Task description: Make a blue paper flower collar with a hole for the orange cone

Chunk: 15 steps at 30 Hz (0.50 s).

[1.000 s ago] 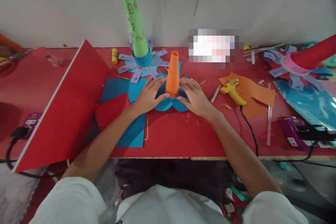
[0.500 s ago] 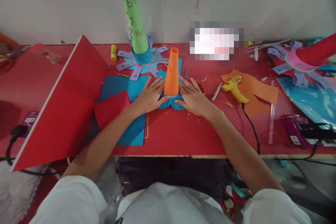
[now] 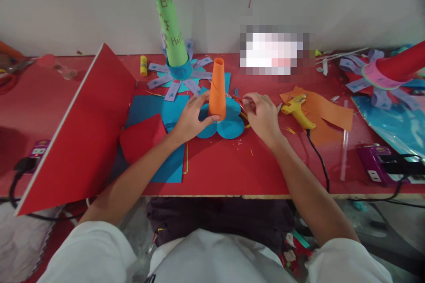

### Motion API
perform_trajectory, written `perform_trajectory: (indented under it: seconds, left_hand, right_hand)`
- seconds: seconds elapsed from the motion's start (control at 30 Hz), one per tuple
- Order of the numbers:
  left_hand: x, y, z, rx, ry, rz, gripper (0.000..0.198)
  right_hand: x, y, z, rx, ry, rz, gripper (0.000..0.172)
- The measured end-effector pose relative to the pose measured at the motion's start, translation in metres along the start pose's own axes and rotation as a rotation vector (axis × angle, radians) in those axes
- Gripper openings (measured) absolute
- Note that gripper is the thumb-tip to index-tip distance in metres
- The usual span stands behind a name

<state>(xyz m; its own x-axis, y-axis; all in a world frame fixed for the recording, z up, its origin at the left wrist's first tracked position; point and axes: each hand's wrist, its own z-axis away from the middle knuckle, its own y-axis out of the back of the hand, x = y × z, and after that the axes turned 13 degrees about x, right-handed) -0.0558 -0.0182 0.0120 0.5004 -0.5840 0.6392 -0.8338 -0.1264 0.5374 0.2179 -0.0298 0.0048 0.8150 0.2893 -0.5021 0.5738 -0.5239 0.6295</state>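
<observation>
An orange paper cone (image 3: 218, 90) stands upright, its narrow rolled end at the top, on a blue paper base with rounded petals (image 3: 231, 124). My left hand (image 3: 193, 117) grips the lower part of the cone, its thumb across the front near the bottom edge. To the right, my right hand (image 3: 264, 117) hovers off the petals, fingers loosely curled and apart from the thumb, with nothing visible in them. Beside its fingertips, a red handle-like piece (image 3: 244, 102) shows, partly covered by the hand.
A yellow glue gun (image 3: 299, 111) lies on orange paper scraps (image 3: 337, 115) at right. Behind stands a green paper tube (image 3: 172, 31) near a glue stick (image 3: 143, 66). A red board (image 3: 79, 137) leans at left by blue sheets (image 3: 166, 172). A purple power strip (image 3: 373, 163) sits at right.
My right hand has lifted off the blue petals and shifted right, its fingers curling. My left hand has risen from lying flat on the petals to grip the cone.
</observation>
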Motion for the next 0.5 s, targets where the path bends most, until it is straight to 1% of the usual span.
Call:
perform_trajectory:
  seconds: [0.13,0.2,0.3,0.37,0.43,0.5]
  left_hand:
    - [0.000,-0.012,0.005,0.062,0.089,0.062,0.076]
    - [-0.002,-0.014,0.006,0.117,0.134,0.151,0.077]
    - [-0.005,-0.012,0.003,0.186,0.188,0.393,0.077]
    - [-0.008,-0.009,0.000,0.200,0.234,0.576,0.074]
    - [-0.011,-0.007,-0.002,0.214,0.327,0.719,0.067]
    - [-0.015,-0.007,-0.003,0.229,0.460,0.799,0.058]
  right_hand:
    - [0.001,-0.005,0.001,0.053,-0.008,-0.088,0.033]
    - [0.000,-0.005,0.000,0.095,-0.034,-0.174,0.035]
    - [-0.003,-0.001,-0.004,0.157,-0.137,-0.370,0.039]
    - [-0.005,0.001,-0.006,0.190,-0.216,-0.515,0.042]
    - [-0.006,-0.001,-0.006,0.210,-0.279,-0.626,0.044]
    - [-0.007,-0.006,-0.005,0.202,-0.322,-0.704,0.045]
